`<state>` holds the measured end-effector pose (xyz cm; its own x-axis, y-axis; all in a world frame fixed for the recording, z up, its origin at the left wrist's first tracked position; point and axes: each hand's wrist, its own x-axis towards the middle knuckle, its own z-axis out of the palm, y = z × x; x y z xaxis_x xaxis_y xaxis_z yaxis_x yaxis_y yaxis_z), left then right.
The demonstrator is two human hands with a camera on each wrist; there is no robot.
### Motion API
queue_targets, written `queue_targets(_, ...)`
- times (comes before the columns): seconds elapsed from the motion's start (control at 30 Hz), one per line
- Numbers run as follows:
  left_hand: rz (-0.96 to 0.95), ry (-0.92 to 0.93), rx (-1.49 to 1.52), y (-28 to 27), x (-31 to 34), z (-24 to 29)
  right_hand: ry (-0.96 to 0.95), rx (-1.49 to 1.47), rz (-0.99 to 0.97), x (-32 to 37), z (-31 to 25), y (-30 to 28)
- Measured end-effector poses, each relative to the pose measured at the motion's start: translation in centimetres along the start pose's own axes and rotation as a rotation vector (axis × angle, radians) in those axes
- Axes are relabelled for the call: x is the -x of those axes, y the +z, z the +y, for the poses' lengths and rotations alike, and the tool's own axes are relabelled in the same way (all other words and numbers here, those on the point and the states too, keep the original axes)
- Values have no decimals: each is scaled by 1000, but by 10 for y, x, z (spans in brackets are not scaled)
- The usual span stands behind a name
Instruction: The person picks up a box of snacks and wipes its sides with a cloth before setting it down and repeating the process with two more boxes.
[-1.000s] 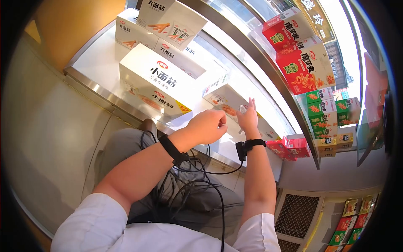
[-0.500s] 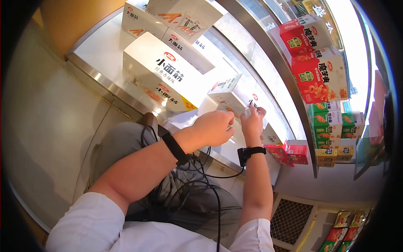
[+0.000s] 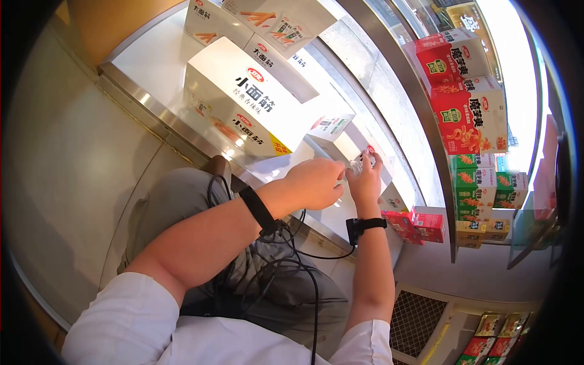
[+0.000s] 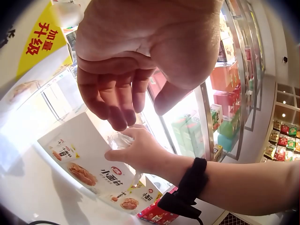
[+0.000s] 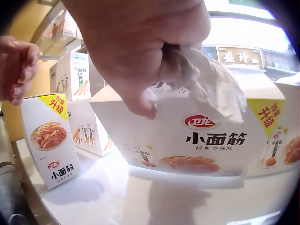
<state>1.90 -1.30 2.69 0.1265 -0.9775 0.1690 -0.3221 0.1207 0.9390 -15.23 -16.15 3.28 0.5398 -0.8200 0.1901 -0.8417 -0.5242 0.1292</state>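
Observation:
My right hand (image 3: 365,180) grips a crumpled wad of clear plastic wrap (image 3: 358,162) just above a small white snack box (image 3: 333,129) on the low display shelf. In the right wrist view the wrap (image 5: 213,86) bulges out of my right hand (image 5: 140,51) in front of that white box (image 5: 197,140). My left hand (image 3: 314,182) hovers right beside it, almost touching. The left wrist view shows my left hand (image 4: 140,61) with loosely curled fingers and nothing in it, above my right hand (image 4: 138,152) and the wrap (image 4: 120,139).
A large white snack box (image 3: 243,106) and more white boxes (image 3: 261,18) stand further back on the shelf, behind its steel edge (image 3: 146,118). Red boxes (image 3: 465,97) and green boxes (image 3: 480,188) fill higher shelves on the right. Small red boxes (image 3: 420,222) lie near my right wrist.
My right hand went from fingers stretched up to curled round the wrap and sank toward the box. My left hand moved right, close to it.

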Motion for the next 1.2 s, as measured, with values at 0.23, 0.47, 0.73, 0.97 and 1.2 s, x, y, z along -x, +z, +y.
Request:
queue_targets(0.23, 8, 6, -3, -1, 1, 0, -123, -121, 61, 1, 13, 14)
queue_targets(0.47, -12, -9, 36, -2, 1, 0, 16, -93, -46, 15, -2, 11)
queue_targets(0.73, 5, 22, 2, 1, 1, 1, -57, -37, 15, 16, -1, 0)
queue_targets(0.97, 0, 10, 7, -3, 2, 2, -47, -122, -14, 23, 1, 11)
queue_targets(1.2, 79, -16, 31, 5, 3, -4, -80, -202, 57, 49, -2, 9)
